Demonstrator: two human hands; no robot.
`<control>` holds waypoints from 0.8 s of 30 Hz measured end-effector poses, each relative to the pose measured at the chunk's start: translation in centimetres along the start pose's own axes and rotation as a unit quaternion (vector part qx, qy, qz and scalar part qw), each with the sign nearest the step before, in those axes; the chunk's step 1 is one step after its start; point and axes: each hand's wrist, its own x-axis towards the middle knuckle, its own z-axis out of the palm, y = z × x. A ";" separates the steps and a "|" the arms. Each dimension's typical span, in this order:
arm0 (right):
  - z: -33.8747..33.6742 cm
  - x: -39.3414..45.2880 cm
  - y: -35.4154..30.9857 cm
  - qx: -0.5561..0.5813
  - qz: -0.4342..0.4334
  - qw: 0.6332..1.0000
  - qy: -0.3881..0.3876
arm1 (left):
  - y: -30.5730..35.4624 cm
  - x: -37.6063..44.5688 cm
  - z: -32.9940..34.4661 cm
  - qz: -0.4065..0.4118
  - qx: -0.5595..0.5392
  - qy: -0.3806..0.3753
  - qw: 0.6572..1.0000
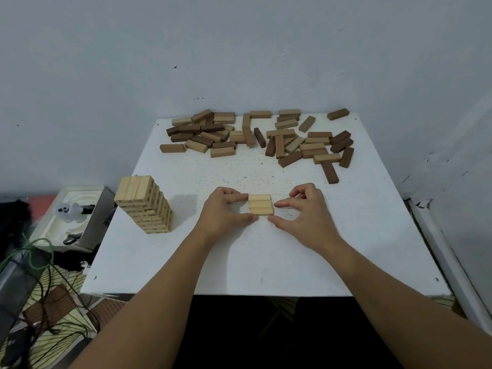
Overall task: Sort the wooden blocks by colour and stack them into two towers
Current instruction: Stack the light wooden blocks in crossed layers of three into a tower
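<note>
Before you, a white painted bench (266,257) looks matt and finely speckled. The three pale rectangular wooden blocks (260,204) and the tall pale wooden tower (145,205) appear smooth, unvarnished; the scattered dark brown wooden blocks (290,158) look matt.

Pale blocks (261,205), speckled white table (266,257)

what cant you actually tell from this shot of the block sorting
- Head view: the dark markings on the sides of the light tower are too small to read.
- Whether the left hand and right hand grip the three light blocks or only touch their ends.
- The scattered pile: blocks overlap, so no exact count.
</note>
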 end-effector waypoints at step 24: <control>-0.2 0.0 -0.1 0.026 -0.004 1.000 -0.013 | -0.1 -0.2 0.0 0.007 -0.010 0.026 1.000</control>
